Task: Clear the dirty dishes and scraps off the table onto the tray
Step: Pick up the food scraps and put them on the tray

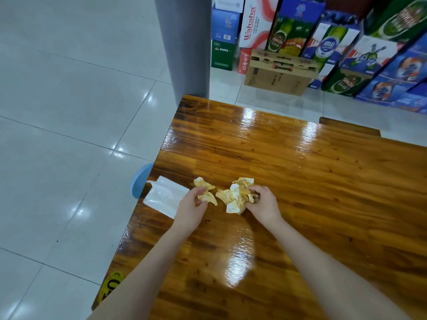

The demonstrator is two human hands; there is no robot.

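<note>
On the glossy wooden table (300, 181) lie crumpled, orange-stained napkins. My left hand (190, 211) is closed on one small stained napkin (204, 190) near the table's left side. My right hand (263, 206) grips a larger wad of stained napkins (235, 197) just to the right of it. The two wads sit close together, a small gap between them. A white plastic tissue packet (164, 197) lies flat at the left edge, beside my left hand. No tray shows in this view.
A blue plastic stool (141, 181) stands on the tiled floor under the table's left edge. A grey pillar (184, 47) rises behind the table's far corner. Stacked drink cartons (323, 42) fill the back right. A wooden bench (349, 129) sits beyond the far edge.
</note>
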